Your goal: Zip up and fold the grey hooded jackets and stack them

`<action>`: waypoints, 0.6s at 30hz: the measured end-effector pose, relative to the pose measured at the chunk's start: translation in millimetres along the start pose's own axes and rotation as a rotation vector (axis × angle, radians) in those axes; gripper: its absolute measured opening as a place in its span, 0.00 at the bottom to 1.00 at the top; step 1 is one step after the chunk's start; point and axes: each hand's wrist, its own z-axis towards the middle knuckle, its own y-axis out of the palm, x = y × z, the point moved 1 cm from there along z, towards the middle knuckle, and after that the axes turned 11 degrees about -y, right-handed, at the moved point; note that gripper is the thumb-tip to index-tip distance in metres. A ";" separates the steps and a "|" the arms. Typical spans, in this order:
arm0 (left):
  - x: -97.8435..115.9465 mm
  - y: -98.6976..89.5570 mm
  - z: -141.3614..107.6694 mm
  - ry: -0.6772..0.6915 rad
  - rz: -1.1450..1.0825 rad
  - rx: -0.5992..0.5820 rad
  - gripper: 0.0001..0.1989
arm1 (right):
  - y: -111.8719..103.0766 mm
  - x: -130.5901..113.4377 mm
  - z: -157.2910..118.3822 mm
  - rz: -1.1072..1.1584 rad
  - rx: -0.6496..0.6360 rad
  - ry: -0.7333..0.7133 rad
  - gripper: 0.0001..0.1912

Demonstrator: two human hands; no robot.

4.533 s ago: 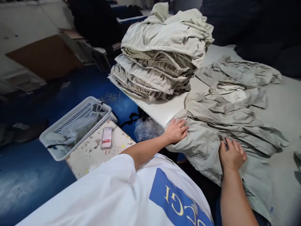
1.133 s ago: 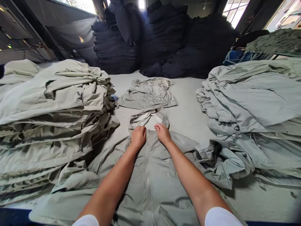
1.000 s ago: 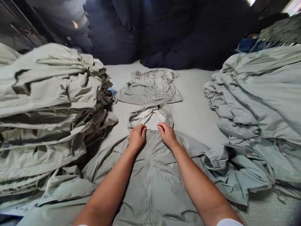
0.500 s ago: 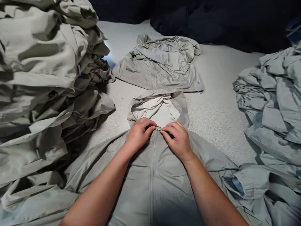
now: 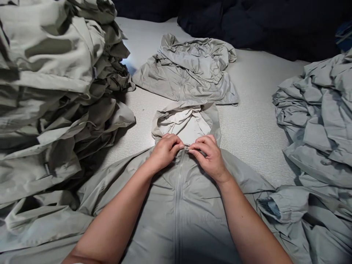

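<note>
A grey-green hooded jacket (image 5: 159,216) lies front side up before me, its zipper (image 5: 178,190) running down the middle and its hood (image 5: 216,119) spread away from me. My left hand (image 5: 168,148) pinches the collar edge at the left of the zipper's top. From the right, my right hand (image 5: 207,156) has thumb and forefinger closed on the small zipper pull (image 5: 186,147). The fingertips of both hands are almost touching. Fine detail of the pull between them is too small to tell.
A tall heap of similar garments (image 5: 55,73) rises at the left, and another pile (image 5: 324,121) lies at the right. Beyond the hood a folded jacket (image 5: 192,73) rests on the pale table (image 5: 253,139). Dark fabric (image 5: 247,25) covers the far edge.
The view has shifted slightly. Both hands stay at the top of the zipper, with the right fingertips now a little differently placed at the pull.
</note>
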 end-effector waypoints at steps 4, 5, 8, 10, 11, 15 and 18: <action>-0.9 4.4 -3.0 0.024 0.055 0.027 0.09 | -1.1 1.9 -0.5 0.028 -0.057 -0.010 0.07; -1.2 5.1 -3.8 0.024 0.068 0.031 0.09 | -0.5 2.0 -0.7 0.033 -0.066 -0.007 0.07; -1.1 5.6 -5.5 0.032 0.112 0.046 0.09 | 2.2 0.2 -0.8 0.024 -0.080 -0.018 0.07; 0.2 4.9 -6.0 0.049 0.136 0.062 0.09 | 4.4 -2.0 -0.7 0.004 -0.059 -0.019 0.07; 1.3 4.4 -6.1 0.060 0.144 0.073 0.09 | 5.4 -3.0 -0.7 -0.004 -0.031 -0.006 0.07; 5.9 4.7 -7.4 0.101 0.231 0.108 0.11 | 9.1 -5.9 -2.0 -0.039 0.093 0.054 0.07; 6.3 7.4 -8.7 0.106 0.326 0.130 0.12 | 9.4 -7.2 -2.7 -0.080 0.091 0.017 0.06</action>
